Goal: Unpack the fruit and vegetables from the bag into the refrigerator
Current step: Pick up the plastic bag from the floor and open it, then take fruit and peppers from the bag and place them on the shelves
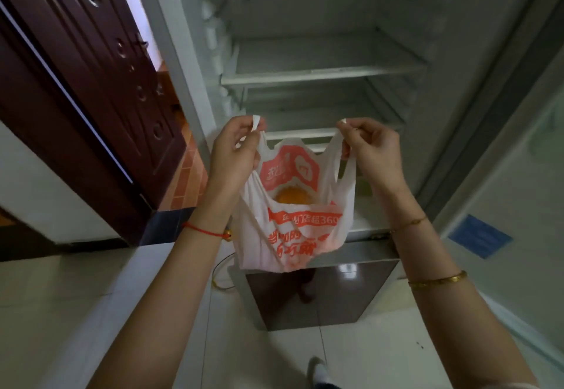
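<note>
A white plastic bag [305, 230] with red print hangs in front of the open refrigerator [323, 65]. My left hand [235, 150] pinches its left handle and my right hand [375, 150] pinches its right handle, so the mouth is pulled apart. Inside the bag an orange fruit [291, 196] shows; whatever else it holds is hidden. The refrigerator's white shelves [320, 75] hold nothing that I can see.
A dark red wooden door [91, 89] stands open at the left. The refrigerator door [518, 205] stands open at the right. Below the fridge compartment is a dark glossy lower door [320, 294]. White floor tiles lie underfoot, with a cable [219, 269] by the fridge base.
</note>
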`<action>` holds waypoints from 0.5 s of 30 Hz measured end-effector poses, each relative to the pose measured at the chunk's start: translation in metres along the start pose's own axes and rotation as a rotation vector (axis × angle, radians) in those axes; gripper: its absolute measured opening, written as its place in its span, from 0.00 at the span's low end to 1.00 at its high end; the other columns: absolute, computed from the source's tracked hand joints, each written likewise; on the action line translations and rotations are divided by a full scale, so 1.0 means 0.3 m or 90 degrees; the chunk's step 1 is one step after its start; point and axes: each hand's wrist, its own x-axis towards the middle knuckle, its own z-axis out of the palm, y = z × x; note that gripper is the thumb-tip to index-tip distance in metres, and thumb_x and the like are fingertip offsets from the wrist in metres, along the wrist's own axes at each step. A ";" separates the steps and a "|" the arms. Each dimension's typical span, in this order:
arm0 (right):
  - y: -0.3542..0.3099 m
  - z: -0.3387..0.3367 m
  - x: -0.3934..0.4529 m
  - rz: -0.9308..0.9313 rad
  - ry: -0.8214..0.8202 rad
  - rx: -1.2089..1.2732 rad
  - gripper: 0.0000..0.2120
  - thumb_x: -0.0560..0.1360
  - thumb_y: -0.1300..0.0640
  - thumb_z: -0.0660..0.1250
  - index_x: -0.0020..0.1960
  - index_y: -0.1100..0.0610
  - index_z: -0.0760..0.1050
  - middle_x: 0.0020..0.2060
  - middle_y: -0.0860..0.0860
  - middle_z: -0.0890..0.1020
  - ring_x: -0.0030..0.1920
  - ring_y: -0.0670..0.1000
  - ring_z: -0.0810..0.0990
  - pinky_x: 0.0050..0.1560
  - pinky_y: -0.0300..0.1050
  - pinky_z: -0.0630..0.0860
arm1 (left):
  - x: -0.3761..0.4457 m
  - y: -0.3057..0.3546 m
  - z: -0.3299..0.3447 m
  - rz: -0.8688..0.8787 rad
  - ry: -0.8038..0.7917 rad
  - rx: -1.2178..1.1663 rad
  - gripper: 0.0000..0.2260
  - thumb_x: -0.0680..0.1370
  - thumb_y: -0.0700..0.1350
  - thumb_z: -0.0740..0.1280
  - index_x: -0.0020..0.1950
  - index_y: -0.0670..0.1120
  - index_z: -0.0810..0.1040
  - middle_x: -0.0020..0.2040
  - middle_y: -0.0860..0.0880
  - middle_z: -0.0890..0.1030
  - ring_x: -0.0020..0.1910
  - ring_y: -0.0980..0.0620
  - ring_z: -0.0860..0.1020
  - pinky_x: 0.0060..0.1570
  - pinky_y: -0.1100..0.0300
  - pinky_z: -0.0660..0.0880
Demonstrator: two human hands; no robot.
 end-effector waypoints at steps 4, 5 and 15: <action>0.029 -0.044 0.115 0.006 -0.016 0.035 0.11 0.78 0.57 0.68 0.50 0.66 0.79 0.29 0.57 0.77 0.30 0.52 0.75 0.37 0.40 0.76 | 0.057 0.017 0.088 0.024 0.025 -0.005 0.08 0.81 0.39 0.61 0.56 0.47 0.77 0.57 0.52 0.81 0.26 0.57 0.69 0.28 0.67 0.67; 0.034 -0.052 0.143 0.006 -0.021 0.039 0.11 0.78 0.57 0.68 0.49 0.66 0.79 0.28 0.56 0.77 0.29 0.52 0.75 0.37 0.40 0.76 | 0.072 0.021 0.105 0.027 0.030 -0.003 0.08 0.81 0.39 0.61 0.56 0.47 0.77 0.57 0.52 0.81 0.27 0.57 0.69 0.28 0.66 0.68; 0.122 -0.077 0.306 0.016 -0.085 0.041 0.12 0.78 0.57 0.68 0.50 0.67 0.79 0.31 0.58 0.78 0.31 0.52 0.76 0.39 0.41 0.78 | 0.169 -0.023 0.182 0.051 0.058 0.080 0.09 0.80 0.42 0.62 0.57 0.42 0.78 0.49 0.34 0.80 0.26 0.56 0.70 0.29 0.64 0.68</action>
